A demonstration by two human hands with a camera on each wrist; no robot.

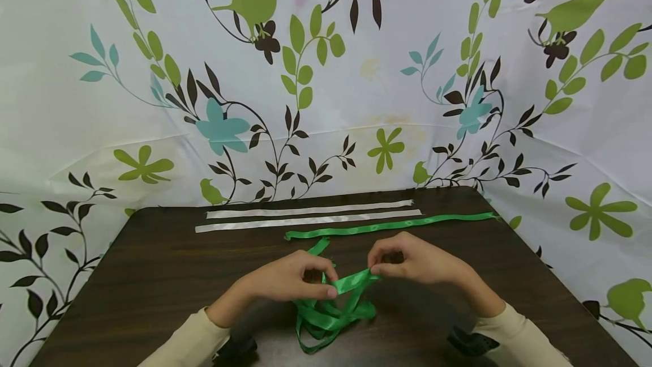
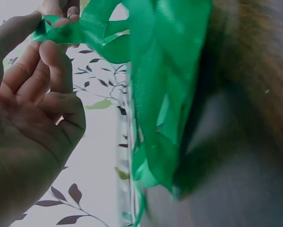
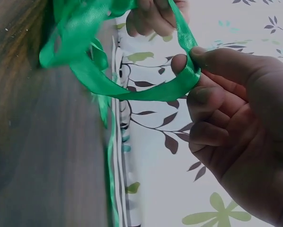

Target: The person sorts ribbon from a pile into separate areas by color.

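Partly self-hidden, heaped green ribbon (image 1: 326, 320), both hands (image 1: 286, 277) (image 1: 421, 259) pinching it; sleeves (image 1: 187, 340) cropped.

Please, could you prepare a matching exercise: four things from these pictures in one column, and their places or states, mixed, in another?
1. white strips
2. straight green ribbon
3. looped green ribbon
4. printed cloth

A. pinched by left hand and right hand
B. upright behind the table
C. a pair near the table's far edge
D. single, stretched out, not held

Pairs: 1-C, 2-D, 3-A, 4-B
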